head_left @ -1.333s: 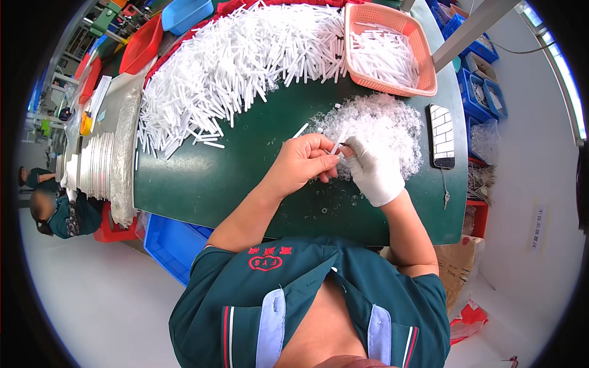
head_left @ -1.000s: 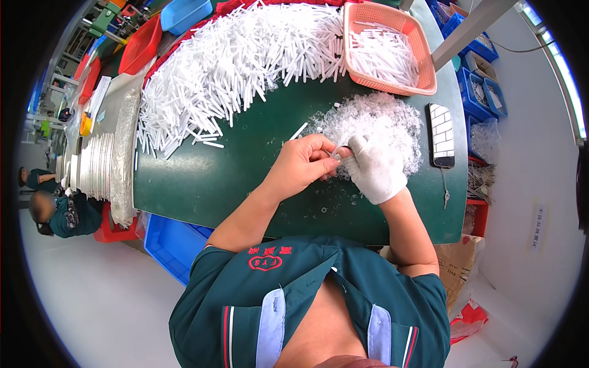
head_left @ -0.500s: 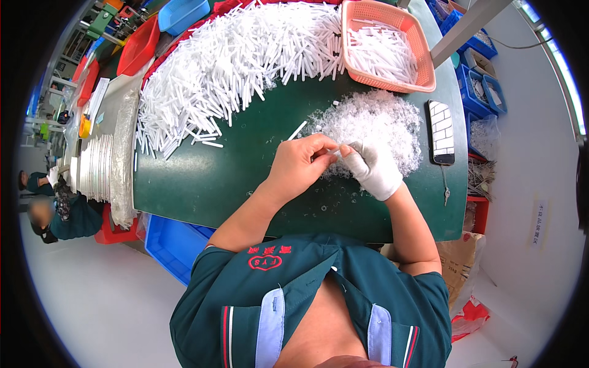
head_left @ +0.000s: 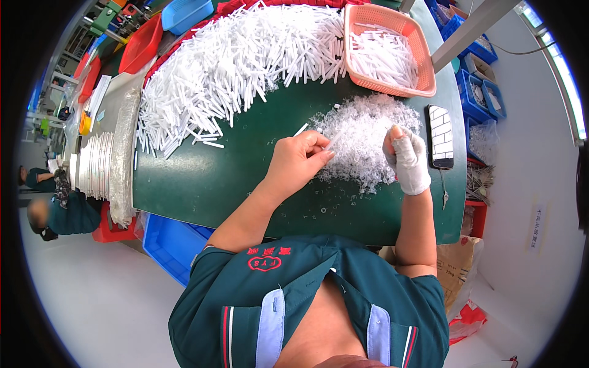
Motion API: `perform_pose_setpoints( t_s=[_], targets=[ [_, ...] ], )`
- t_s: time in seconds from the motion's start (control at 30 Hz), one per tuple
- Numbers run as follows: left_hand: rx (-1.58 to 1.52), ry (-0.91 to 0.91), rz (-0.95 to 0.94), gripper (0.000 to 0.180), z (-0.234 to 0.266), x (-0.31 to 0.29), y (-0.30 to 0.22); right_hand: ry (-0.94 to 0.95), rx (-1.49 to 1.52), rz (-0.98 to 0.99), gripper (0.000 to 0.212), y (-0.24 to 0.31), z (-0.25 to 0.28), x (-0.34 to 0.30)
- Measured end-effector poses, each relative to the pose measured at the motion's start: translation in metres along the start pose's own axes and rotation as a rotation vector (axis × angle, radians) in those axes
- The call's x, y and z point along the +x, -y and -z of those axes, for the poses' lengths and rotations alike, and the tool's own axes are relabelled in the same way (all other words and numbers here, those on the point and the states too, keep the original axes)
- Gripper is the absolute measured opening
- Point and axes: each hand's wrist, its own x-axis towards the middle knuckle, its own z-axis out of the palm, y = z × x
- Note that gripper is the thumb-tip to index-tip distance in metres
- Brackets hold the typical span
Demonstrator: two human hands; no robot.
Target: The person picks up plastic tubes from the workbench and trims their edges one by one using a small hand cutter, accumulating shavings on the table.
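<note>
My bare left hand (head_left: 299, 158) is pinched closed around a small white tube (head_left: 328, 146), most of it hidden by the fingers. Behind its knuckles a second white tube (head_left: 301, 129) sticks out; whether it lies on the table or is held, I cannot tell. My right hand (head_left: 409, 161), in a whitish glove with the thumb tip bare, is curled closed over the right side of a heap of clear plastic scraps (head_left: 362, 132). Whatever its fingers hold is hidden. A large pile of white tubes (head_left: 233, 67) spreads across the back left.
An orange basket (head_left: 423, 86) with white tubes stands at the back right. A phone (head_left: 440, 138) and a key (head_left: 445, 199) lie on the green table (head_left: 202, 184). Blue bins (head_left: 478, 92) line the right. At far left, a co-worker (head_left: 70, 214) sits near stacked trays (head_left: 98, 165).
My right hand has moved away from my left, to the right over the scraps, and turned thumb-up. The left hand has stayed nearly in place, still pinched.
</note>
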Motion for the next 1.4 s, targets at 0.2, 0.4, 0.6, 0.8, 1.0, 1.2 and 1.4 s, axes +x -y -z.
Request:
perform_pose_setpoints(
  t_s=[0.2, 0.4, 0.6, 0.8, 1.0, 1.2, 1.4],
  targets=[
    [-0.482, 0.15, 0.25, 0.014, 0.006, 0.003, -0.001, -0.106, -0.01, -0.089, 0.03, -0.011, 0.006, 0.008],
    [-0.538, 0.26, 0.316, 0.015, 0.012, 0.005, -0.004, 0.02, -0.764, 0.307, 0.016, -0.002, -0.018, 0.003],
    [-0.6, 0.335, 0.336, 0.017, 0.011, 0.004, -0.007, 0.136, -0.688, 0.309, 0.018, -0.003, -0.033, -0.002],
    [-0.591, 0.364, 0.327, 0.019, 0.01, 0.004, -0.011, 0.189, -0.688, 0.335, 0.019, -0.005, -0.036, -0.004],
    [-0.578, 0.369, 0.309, 0.017, 0.009, 0.002, -0.009, 0.192, -0.798, 0.327, 0.021, -0.002, -0.038, -0.006],
    [-0.57, 0.339, 0.252, 0.019, 0.004, 0.001, -0.002, 0.163, -0.819, 0.336, 0.021, -0.002, -0.037, -0.006],
    [-0.487, 0.293, 0.159, 0.014, 0.0, 0.002, 0.003, 0.306, -0.768, 0.122, 0.027, 0.0, -0.033, -0.004]
  ],
)
